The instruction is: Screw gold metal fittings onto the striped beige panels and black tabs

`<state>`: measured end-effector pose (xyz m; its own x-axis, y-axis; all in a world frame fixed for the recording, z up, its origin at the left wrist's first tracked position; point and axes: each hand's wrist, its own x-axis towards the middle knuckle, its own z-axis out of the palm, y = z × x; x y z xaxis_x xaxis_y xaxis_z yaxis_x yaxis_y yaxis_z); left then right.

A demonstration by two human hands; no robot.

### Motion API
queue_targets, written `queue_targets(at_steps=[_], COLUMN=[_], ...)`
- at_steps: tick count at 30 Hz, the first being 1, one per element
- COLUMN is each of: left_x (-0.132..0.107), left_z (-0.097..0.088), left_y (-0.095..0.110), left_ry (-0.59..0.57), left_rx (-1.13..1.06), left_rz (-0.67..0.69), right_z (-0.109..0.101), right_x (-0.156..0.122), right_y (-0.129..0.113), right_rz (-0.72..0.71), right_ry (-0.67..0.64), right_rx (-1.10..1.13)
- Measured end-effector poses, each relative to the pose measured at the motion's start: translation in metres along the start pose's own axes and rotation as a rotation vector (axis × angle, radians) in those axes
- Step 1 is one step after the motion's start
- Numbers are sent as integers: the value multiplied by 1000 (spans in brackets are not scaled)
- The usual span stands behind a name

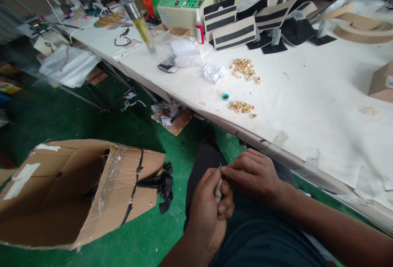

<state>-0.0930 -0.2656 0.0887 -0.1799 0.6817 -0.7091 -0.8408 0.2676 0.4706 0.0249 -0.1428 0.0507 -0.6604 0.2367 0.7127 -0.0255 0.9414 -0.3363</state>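
Both hands meet over my lap, below the table edge. My left hand [208, 207] is closed round a small pale object [217, 191] that I cannot name. My right hand [253, 173] is pinched shut at the top of that object; what it pinches is too small to make out. On the white table [322, 107] above lie two heaps of small gold metal pieces, one far [245, 69] and one near [241, 106], with a blue cap [225, 96] next to the near heap.
A torn cardboard box [76, 193] with black straps stands on the green floor at left. On the table are a red-capped glue bottle [199, 29], a green-panelled machine [184, 7], beige-and-black panels [235, 33], crumpled plastic [184, 52] and a cardboard box [382, 80] at right.
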Motion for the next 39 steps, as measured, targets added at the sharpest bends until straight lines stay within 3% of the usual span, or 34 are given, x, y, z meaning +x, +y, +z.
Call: queue_targets(at_steps=[5,9,12,16,18,23,30,35,39], left_x=[2,-7,-17,-15,-10,-8,-9,-19,-17], left_z=[-1,4,8,6,6,10,6,8,9], left_y=[0,1,4,5,5,6,2,0,2], left_ry=[8,-30,-120,-68,-41,-8,1,-168,-105], left_rx=[-25,-35,-42,-83,-85,-92,-84,-73,-87], left_rz=[2,-43,-67,-70,-75,-68,-35,-87,-73], right_z=[1,14,22,10,-3,-19,-3,21,18], right_x=[8,-6,-29,-36,-24,7,3,-26,-38], right_y=[0,17,37,33,17,-10,0,29,30], right_rz=[-40,-7,126,313,264,63,39,179,351], right_ry=[-42,-100,-155,-42,14,-12,-41,-124,-86], right_rx=[-58,-155,-205,-134,-61,71,-13,-213,-106])
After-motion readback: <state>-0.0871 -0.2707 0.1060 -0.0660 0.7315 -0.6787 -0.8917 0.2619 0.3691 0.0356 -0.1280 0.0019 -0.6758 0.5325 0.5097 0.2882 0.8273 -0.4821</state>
